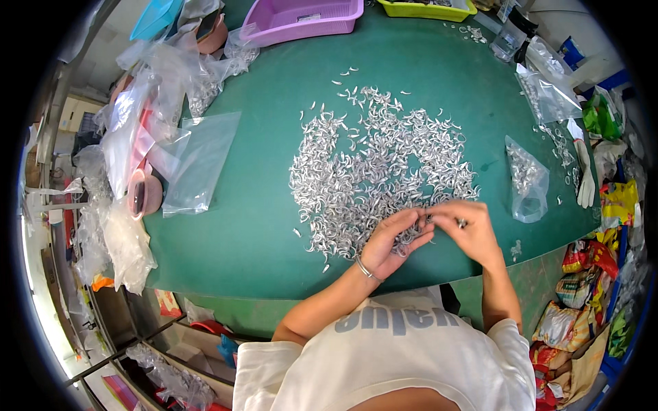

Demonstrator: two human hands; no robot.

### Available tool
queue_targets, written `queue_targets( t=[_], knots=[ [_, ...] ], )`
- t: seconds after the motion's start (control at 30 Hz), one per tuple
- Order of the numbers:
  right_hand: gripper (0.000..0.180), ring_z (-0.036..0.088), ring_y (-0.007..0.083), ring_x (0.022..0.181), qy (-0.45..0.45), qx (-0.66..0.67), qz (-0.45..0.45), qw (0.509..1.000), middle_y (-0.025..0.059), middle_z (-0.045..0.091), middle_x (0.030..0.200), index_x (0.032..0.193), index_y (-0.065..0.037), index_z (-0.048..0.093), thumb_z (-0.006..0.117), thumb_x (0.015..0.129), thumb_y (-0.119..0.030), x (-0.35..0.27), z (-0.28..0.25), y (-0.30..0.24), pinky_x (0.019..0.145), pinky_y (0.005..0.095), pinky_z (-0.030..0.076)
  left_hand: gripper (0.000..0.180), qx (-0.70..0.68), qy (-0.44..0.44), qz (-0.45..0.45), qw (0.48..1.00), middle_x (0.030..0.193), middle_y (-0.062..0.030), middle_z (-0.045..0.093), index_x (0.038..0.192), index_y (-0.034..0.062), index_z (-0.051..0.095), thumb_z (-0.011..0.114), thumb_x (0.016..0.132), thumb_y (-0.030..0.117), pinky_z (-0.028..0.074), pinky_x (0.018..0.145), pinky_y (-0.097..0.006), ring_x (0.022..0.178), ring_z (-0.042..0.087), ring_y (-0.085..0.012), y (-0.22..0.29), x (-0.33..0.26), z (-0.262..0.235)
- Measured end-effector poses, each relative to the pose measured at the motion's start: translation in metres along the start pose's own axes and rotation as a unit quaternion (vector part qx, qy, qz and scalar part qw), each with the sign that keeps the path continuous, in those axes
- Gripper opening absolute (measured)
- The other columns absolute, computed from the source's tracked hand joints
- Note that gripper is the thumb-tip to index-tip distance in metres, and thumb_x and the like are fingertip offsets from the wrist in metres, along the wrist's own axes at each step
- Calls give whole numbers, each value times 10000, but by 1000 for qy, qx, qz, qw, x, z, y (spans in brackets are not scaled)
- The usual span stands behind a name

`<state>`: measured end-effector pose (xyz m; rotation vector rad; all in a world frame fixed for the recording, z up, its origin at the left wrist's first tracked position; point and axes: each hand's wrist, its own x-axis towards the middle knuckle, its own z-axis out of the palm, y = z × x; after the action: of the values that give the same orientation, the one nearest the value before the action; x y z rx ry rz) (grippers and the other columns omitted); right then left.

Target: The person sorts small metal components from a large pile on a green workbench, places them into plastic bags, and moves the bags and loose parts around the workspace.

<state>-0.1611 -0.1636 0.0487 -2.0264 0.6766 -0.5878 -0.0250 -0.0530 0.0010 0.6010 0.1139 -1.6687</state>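
A wide heap of small curved silvery metal pieces point(370, 161) lies spread over the green tabletop point(260, 151). At the heap's near edge, my left hand point(391, 241) is cupped, palm up, around several of these pieces. A metal bangle sits on that wrist. My right hand point(469, 231) meets the left fingertips with thumb and forefinger pinched together. Whatever lies in that pinch is too small to make out. Something small and shiny shows by its curled fingers.
Clear plastic bags point(202, 164) and a pink tub point(144, 194) stand at left. A purple basket point(301, 20) and a yellow-green tray point(428, 8) are along the far edge. At right lie a bag of metal pieces point(526, 179) and a white glove point(585, 175).
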Motion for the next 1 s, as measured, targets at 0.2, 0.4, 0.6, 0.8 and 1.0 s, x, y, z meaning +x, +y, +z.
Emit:
queue_targets(
  t=[0.2, 0.4, 0.6, 0.8, 1.0],
  knots=[
    [198, 405, 136, 481, 175, -144, 150, 962, 68, 492, 535, 962, -55, 647, 629, 780, -131, 34, -19, 70, 466, 298, 350, 185, -38, 28, -45, 998, 912, -79, 572, 983, -7, 574, 507, 838, 87, 517, 727, -274, 932, 578, -220, 3, -8, 1],
    [119, 588, 318, 672, 122, -291, 85, 945, 134, 610, 701, 844, -68, 647, 630, 763, -154, 46, -7, 65, 575, 391, 447, 170, -30, -9, -48, 998, 826, -60, 487, 987, -1, 535, 490, 841, 75, 378, 483, -195, 740, 477, -150, -2, -10, -6],
    [148, 466, 203, 491, 38, -52, 91, 994, 94, 539, 582, 869, -60, 656, 651, 764, -164, 29, -15, 73, 492, 299, 383, 174, -20, -22, -50, 998, 811, -24, 477, 998, 5, 538, 523, 862, 112, 358, 476, -196, 712, 453, -119, -1, -15, -4],
    [226, 573, 307, 629, 147, -294, 164, 930, 137, 604, 687, 984, -105, 637, 635, 763, -149, 57, -31, 85, 561, 389, 435, 205, 28, 8, -52, 998, 857, -40, 535, 1038, 6, 556, 536, 851, 88, 374, 494, -195, 770, 495, -134, -4, -14, 2],
    [83, 589, 338, 691, 162, -340, 115, 919, 145, 615, 736, 809, -48, 583, 609, 765, -113, 55, -27, 89, 583, 418, 444, 220, 13, -5, -44, 999, 864, -47, 549, 1053, 9, 560, 541, 844, 74, 379, 499, -196, 771, 504, -142, -5, -15, 0]
  ],
)
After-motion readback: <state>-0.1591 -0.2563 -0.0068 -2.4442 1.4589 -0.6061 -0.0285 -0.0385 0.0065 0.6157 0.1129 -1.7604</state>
